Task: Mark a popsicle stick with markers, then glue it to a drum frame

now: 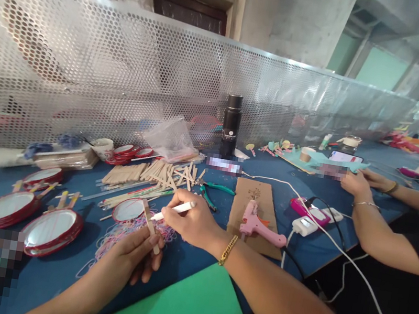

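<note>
My left hand (pixel 141 252) is closed round the lower part of a wooden craft stick (pixel 148 219), which leans up and to the left. In my right hand (pixel 191 223) is a white marker pen (pixel 177 210), its tip close to the stick's face; whether it touches I cannot tell. Behind the stick lies a round white disc with a red rim (pixel 128 210). Tangled pastel strings (pixel 108 242) spread beneath my hands. Further left are red-rimmed round drums (pixel 51 230) with sticks at their edges. A green sheet (pixel 185 307) lies under my forearms.
A pink glue gun (pixel 258 226) rests on cardboard (pixel 241 196), beside teal pliers (pixel 212 192). Loose craft sticks (pixel 167 174) pile up behind my hands. A black bottle (pixel 230 128) stands near the perforated metal screen (pixel 128 70). White cables and a power strip (pixel 313 216) lie right, near a co-worker's hands (pixel 360 183).
</note>
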